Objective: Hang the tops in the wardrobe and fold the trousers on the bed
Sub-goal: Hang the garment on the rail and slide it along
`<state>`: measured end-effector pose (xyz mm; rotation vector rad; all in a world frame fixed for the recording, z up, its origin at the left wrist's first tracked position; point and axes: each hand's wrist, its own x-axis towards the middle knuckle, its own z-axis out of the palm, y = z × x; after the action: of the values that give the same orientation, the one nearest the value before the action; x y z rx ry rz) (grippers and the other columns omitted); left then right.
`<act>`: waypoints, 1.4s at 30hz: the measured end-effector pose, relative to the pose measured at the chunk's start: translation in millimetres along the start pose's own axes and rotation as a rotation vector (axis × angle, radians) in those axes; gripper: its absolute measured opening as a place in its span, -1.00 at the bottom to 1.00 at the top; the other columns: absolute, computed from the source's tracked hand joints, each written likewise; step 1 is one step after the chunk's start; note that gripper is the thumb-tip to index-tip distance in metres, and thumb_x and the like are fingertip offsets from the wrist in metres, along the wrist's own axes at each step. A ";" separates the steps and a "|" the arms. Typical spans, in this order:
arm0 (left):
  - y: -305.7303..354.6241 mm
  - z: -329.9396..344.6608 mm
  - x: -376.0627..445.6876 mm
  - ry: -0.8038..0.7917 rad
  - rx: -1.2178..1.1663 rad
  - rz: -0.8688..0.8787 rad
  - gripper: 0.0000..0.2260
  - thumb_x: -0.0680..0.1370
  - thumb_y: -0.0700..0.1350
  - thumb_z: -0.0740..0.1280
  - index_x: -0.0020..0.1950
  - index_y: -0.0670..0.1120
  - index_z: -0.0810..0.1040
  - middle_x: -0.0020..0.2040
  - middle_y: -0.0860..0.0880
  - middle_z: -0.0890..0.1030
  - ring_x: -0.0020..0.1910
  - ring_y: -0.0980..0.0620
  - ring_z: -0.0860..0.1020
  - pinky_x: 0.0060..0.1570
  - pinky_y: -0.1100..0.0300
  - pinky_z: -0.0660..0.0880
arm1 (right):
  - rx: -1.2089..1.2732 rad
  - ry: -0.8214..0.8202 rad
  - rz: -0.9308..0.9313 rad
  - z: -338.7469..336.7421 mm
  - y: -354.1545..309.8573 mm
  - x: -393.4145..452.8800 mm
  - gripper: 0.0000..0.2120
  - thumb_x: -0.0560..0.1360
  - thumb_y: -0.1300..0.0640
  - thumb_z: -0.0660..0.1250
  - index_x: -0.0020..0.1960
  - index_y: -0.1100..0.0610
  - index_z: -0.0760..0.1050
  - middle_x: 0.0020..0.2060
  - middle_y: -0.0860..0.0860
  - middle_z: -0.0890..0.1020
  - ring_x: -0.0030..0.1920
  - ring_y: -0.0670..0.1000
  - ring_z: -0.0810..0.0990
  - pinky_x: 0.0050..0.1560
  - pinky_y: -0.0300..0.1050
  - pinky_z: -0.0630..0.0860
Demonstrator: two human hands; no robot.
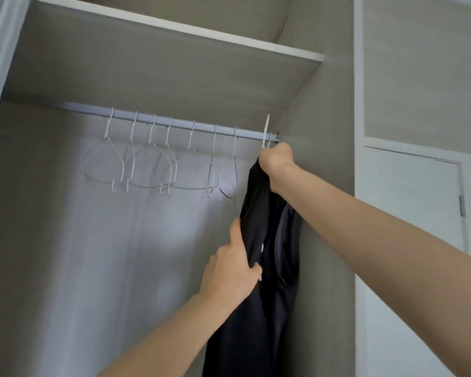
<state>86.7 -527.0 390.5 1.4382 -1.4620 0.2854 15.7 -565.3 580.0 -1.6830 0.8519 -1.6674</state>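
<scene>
A black top (259, 308) hangs from a white wire hanger (266, 129) whose hook sits over the far right end of the wardrobe's metal rail (180, 123). My right hand (276, 159) is closed around the hanger's neck and the top's collar, just under the rail. Lower down, my left hand (233, 268) pinches the left edge of the black fabric. The hanger's shoulders are hidden inside the garment.
Several empty white wire hangers (158, 161) hang along the middle of the rail. A shelf (174, 58) spans the wardrobe above it. The wardrobe's right side wall (326, 186) stands right beside the top. A white door (413, 208) lies further right.
</scene>
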 end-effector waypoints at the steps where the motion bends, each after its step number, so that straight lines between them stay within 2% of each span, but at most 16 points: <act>1: -10.8 4.2 8.0 0.025 0.025 -0.020 -0.32 0.49 -0.11 0.33 0.49 0.13 0.03 -0.09 0.01 0.60 -0.18 -0.07 0.60 -0.14 -0.02 0.60 | -0.041 0.008 -0.033 2.5 3.8 13.5 -0.90 0.59 0.25 0.09 -0.10 0.20 0.28 -0.08 0.04 0.38 -0.07 0.05 0.35 -0.11 -0.17 0.32; 4: -35.1 14.3 31.4 0.061 0.085 -0.038 -0.55 0.53 -0.13 0.29 0.38 0.06 0.25 -0.08 -0.04 0.61 -0.17 -0.10 0.60 -0.15 0.00 0.58 | -0.148 0.069 -0.132 8.9 11.5 38.4 -0.96 0.58 0.27 0.11 -0.05 0.20 0.32 -0.18 0.05 0.41 -0.12 0.08 0.38 -0.24 -0.16 0.35; 6: -47.0 22.3 49.7 0.068 0.049 -0.036 -0.61 0.55 -0.14 0.29 0.36 0.02 0.31 -0.09 -0.05 0.62 -0.17 -0.08 0.61 -0.13 0.00 0.58 | -0.234 0.090 -0.179 17.6 17.5 56.1 -0.95 0.58 0.28 0.13 -0.02 0.23 0.36 -0.10 0.12 0.43 -0.07 0.11 0.42 -0.14 -0.12 0.38; 10: -65.8 38.2 84.9 0.060 0.003 -0.026 -0.67 0.58 -0.14 0.29 0.33 0.00 0.34 -0.08 -0.03 0.62 -0.16 -0.01 0.61 -0.11 0.07 0.58 | -0.335 0.088 -0.224 38.1 27.6 87.7 -0.84 0.58 0.28 0.15 -0.18 0.23 0.35 0.04 0.23 0.53 0.07 0.20 0.53 -0.10 -0.09 0.39; 12: -75.3 46.6 96.1 0.034 -0.022 -0.027 -0.70 0.59 -0.14 0.29 0.32 -0.02 0.36 -0.04 -0.03 0.63 -0.11 0.00 0.61 -0.05 0.07 0.58 | -0.376 0.072 -0.250 46.5 34.6 100.8 -0.89 0.58 0.28 0.16 -0.03 0.30 0.44 0.12 0.28 0.55 0.14 0.25 0.54 -0.04 -0.06 0.44; 13: -78.9 50.3 98.5 0.019 -0.032 -0.030 -0.70 0.60 -0.14 0.29 0.32 -0.03 0.36 -0.01 -0.05 0.63 -0.09 -0.01 0.61 -0.02 0.05 0.58 | -0.406 0.067 -0.259 49.6 39.8 107.7 -0.88 0.57 0.29 0.17 -0.01 0.32 0.46 0.12 0.29 0.55 0.13 0.26 0.54 -0.04 -0.05 0.46; 16: -90.1 62.2 104.8 -0.028 -0.046 -0.018 -0.63 0.61 -0.15 0.28 0.41 -0.06 0.32 0.06 -0.09 0.64 -0.01 -0.03 0.62 0.07 0.05 0.57 | -0.495 0.056 -0.280 57.8 55.2 118.3 -0.79 0.56 0.30 0.18 -0.25 0.26 0.33 0.07 0.30 0.59 0.08 0.26 0.56 -0.15 -0.10 0.40; 19: -99.1 69.4 107.3 -0.069 -0.073 -0.004 -0.51 0.61 -0.15 0.28 0.52 -0.05 0.23 0.14 -0.10 0.63 0.03 0.01 0.62 0.14 0.06 0.55 | -0.535 0.064 -0.306 64.8 66.9 127.3 -0.85 0.54 0.35 0.18 -0.19 0.20 0.31 0.05 0.27 0.57 0.07 0.22 0.51 -0.11 -0.09 0.36; 23: -102.6 71.4 111.3 -0.082 -0.097 0.006 -0.48 0.61 -0.14 0.29 0.55 -0.04 0.20 0.16 -0.11 0.62 0.08 -0.03 0.62 0.13 0.12 0.55 | -0.611 0.065 -0.325 62.4 71.7 135.6 -0.70 0.52 0.36 0.16 -0.35 0.18 0.21 0.05 0.26 0.58 0.08 0.25 0.53 -0.11 -0.08 0.38; 26: -102.2 71.3 113.4 -0.111 -0.096 0.006 -0.48 0.61 -0.12 0.29 0.54 -0.06 0.20 0.17 -0.09 0.61 0.07 0.00 0.61 0.13 0.15 0.54 | -0.663 0.039 -0.299 59.9 72.9 138.7 -0.73 0.53 0.35 0.17 -0.34 0.20 0.28 0.00 0.26 0.57 0.10 0.25 0.53 -0.14 -0.12 0.33; 29: -102.6 71.8 109.8 -0.139 -0.127 0.001 -0.49 0.61 -0.11 0.29 0.53 -0.06 0.22 0.17 -0.07 0.61 0.10 0.02 0.61 0.15 0.20 0.53 | -0.673 0.051 -0.258 60.4 74.5 140.9 -0.89 0.54 0.34 0.19 -0.10 0.34 0.47 0.05 0.26 0.58 0.08 0.22 0.54 -0.16 -0.15 0.33; 31: -102.2 70.7 106.6 -0.130 -0.156 0.006 -0.54 0.60 -0.11 0.30 0.48 -0.03 0.28 0.14 0.01 0.62 0.07 0.08 0.60 0.12 0.27 0.52 | -0.669 0.072 -0.260 58.7 73.9 140.8 -0.82 0.54 0.36 0.19 -0.25 0.28 0.37 0.07 0.26 0.58 0.00 0.18 0.53 -0.18 -0.15 0.33; 33: -101.2 69.7 104.9 -0.118 -0.182 0.008 -0.65 0.58 -0.11 0.32 0.36 -0.03 0.38 0.08 0.05 0.62 0.00 0.11 0.60 0.09 0.24 0.54 | -0.678 0.080 -0.266 54.2 73.0 138.5 -0.74 0.54 0.36 0.19 -0.31 0.23 0.30 0.08 0.27 0.58 0.06 0.21 0.54 -0.17 -0.14 0.34; 36: -97.0 66.2 95.5 -0.137 -0.196 0.004 -0.73 0.56 -0.10 0.34 0.24 -0.03 0.42 0.02 0.01 0.63 -0.05 0.05 0.62 0.05 0.10 0.58 | -0.666 0.064 -0.257 45.5 72.0 133.5 -0.88 0.58 0.30 0.19 -0.03 0.36 0.45 0.12 0.29 0.57 0.15 0.24 0.53 -0.14 -0.14 0.34; 38: -95.4 64.8 86.6 -0.158 -0.210 0.000 -0.69 0.58 -0.08 0.31 0.32 -0.02 0.40 0.06 0.02 0.63 -0.02 0.04 0.63 0.07 0.09 0.58 | -0.661 0.041 -0.249 41.5 70.8 123.6 -0.86 0.57 0.29 0.19 -0.02 0.37 0.45 0.13 0.29 0.56 0.14 0.24 0.54 -0.12 -0.14 0.36; 42: -91.3 60.4 69.1 -0.170 -0.196 -0.027 -0.55 0.61 -0.03 0.26 0.49 -0.04 0.29 0.13 0.05 0.62 -0.04 0.13 0.64 0.05 0.18 0.59 | -0.639 -0.006 -0.316 40.6 72.1 89.7 -0.68 0.54 0.34 0.17 0.26 0.44 0.33 0.14 0.31 0.51 0.12 0.26 0.51 -0.09 -0.09 0.41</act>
<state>151.3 -637.9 373.3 1.3477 -1.5592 0.0016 54.4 -680.9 576.1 -2.3486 1.2618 -1.6912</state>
